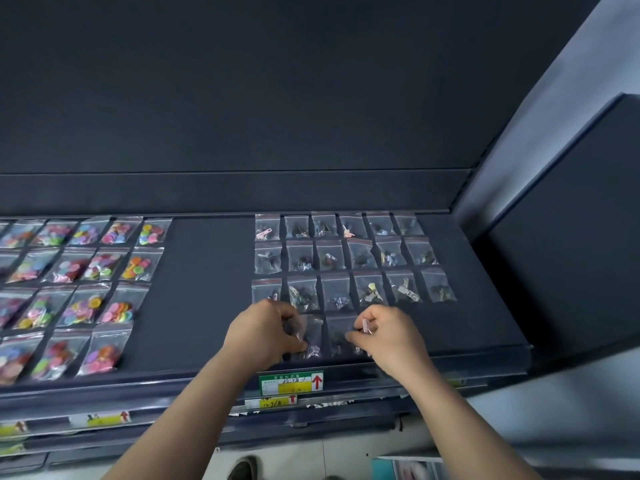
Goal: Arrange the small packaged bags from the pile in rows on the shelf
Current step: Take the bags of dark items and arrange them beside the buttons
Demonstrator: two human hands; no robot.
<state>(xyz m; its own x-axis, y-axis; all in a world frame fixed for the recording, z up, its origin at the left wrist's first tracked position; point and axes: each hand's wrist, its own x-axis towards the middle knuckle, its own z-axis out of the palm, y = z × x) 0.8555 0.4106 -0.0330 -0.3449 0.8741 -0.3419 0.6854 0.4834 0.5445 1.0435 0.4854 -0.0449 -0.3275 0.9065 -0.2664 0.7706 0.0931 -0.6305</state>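
Shelf: dark grey felt-lined shelf [207,289] is lying under both hands and carrying all the bags.
Left hand: left hand [266,332] is curling its fingers and thumb round a small clear plastic bag of dark bits [310,337], low over the front part of the shelf.
Right hand: right hand [389,337] is pinching a second clear bag with a pale pink piece [367,326] between thumb and fingertips, just right of the left hand.
Between the hands: another clear bag with dark contents [341,336] is lying flat, right beside the right hand's fingertips.
Laid rows: three rows of small clear zip bags [349,258], six to a row, are lying just beyond both hands, reaching the back wall.
Button bags: clear bags of bright coloured buttons [86,292] are lying in rows well to the left of the left hand.
Label: green and yellow label with a red arrow [291,382] is sitting on the shelf's front edge, between the two wrists.
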